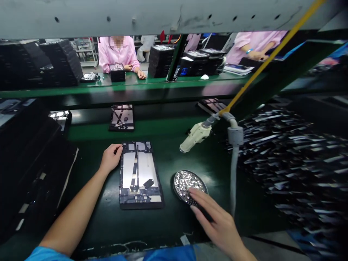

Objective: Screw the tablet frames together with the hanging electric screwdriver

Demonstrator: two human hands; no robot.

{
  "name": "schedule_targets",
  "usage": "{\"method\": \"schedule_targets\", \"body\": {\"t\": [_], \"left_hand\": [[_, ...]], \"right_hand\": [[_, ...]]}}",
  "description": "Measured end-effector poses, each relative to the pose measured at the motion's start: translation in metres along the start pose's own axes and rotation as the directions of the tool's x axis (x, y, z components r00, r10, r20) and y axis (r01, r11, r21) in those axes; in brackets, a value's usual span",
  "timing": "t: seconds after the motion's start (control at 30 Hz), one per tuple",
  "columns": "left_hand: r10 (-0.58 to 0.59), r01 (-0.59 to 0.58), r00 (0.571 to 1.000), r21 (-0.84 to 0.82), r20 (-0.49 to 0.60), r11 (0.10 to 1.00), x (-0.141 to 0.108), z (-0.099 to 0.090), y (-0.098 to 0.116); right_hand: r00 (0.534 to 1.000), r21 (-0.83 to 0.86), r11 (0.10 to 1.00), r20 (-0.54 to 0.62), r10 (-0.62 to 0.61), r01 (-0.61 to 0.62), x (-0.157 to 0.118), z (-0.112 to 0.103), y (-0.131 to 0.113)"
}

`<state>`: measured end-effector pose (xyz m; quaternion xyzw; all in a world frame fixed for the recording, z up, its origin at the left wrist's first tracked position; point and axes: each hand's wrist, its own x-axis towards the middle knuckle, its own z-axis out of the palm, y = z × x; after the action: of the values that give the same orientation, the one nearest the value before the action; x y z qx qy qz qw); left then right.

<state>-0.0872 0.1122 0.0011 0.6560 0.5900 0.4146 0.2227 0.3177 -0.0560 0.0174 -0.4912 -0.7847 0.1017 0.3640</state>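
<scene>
Silver-faced tablet [143,168], flat on green table [106,214], left of dish [176,195] of shiny bits [186,181]. Rests curled left hand [111,158] at upper-left corner, probably to steady; cannot tell whether pinching or touching. Holds right hand [216,220] at dish, likely placed for easy reach; thumb apart from fingers. Cannot identify bits: small, partly covered. Right-side stack [293,159] blurred.
</scene>
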Motion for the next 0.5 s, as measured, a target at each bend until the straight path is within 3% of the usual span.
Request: {"method": "schedule_targets", "body": {"t": [0.07, 0.13, 0.2, 0.23, 0.3, 0.37, 0.43, 0.5], "left_hand": [[-0.002, 0.002, 1.000, 0.006, 0.003, 1.000, 0.000, -0.001, 0.000], [0.000, 0.000, 1.000, 0.013, 0.008, 1.000, -0.002, -0.002, 0.002], [0.004, -0.005, 1.000, 0.022, 0.012, 1.000, -0.005, -0.002, 0.003], [0.006, -0.007, 1.000, 0.028, 0.012, 1.000, -0.006, -0.002, 0.003], [-0.001, 0.001, 1.000, 0.045, -0.009, 0.999, -0.006, -0.002, 0.001], [-0.038, 0.046, 0.995, 0.079, -0.095, 0.996, 0.005, -0.005, -0.005], [-0.101, 0.134, 0.964, 0.124, -0.244, 0.983, 0.028, -0.012, -0.015], [-0.167, 0.243, 0.908, 0.159, -0.384, 0.957, 0.063, -0.025, -0.028]], "right_hand": [[0.967, 0.105, 0.965, -0.055, 0.249, -0.242, 0.011, 0.003, -0.005], [0.881, 0.231, 0.854, 0.024, 0.473, -0.465, 0.027, 0.010, -0.008], [0.801, 0.338, 0.730, 0.160, 0.577, -0.594, 0.041, 0.018, -0.009], [0.783, 0.373, 0.692, 0.209, 0.586, -0.618, 0.046, 0.021, -0.009], [0.789, 0.403, 0.681, 0.243, 0.564, -0.611, 0.048, 0.024, -0.009], [0.824, 0.386, 0.729, 0.208, 0.528, -0.565, 0.043, 0.023, -0.008], [0.868, 0.329, 0.806, 0.113, 0.484, -0.492, 0.034, 0.021, -0.006], [0.916, 0.244, 0.891, -0.025, 0.400, -0.382, 0.026, 0.023, -0.006]]}}
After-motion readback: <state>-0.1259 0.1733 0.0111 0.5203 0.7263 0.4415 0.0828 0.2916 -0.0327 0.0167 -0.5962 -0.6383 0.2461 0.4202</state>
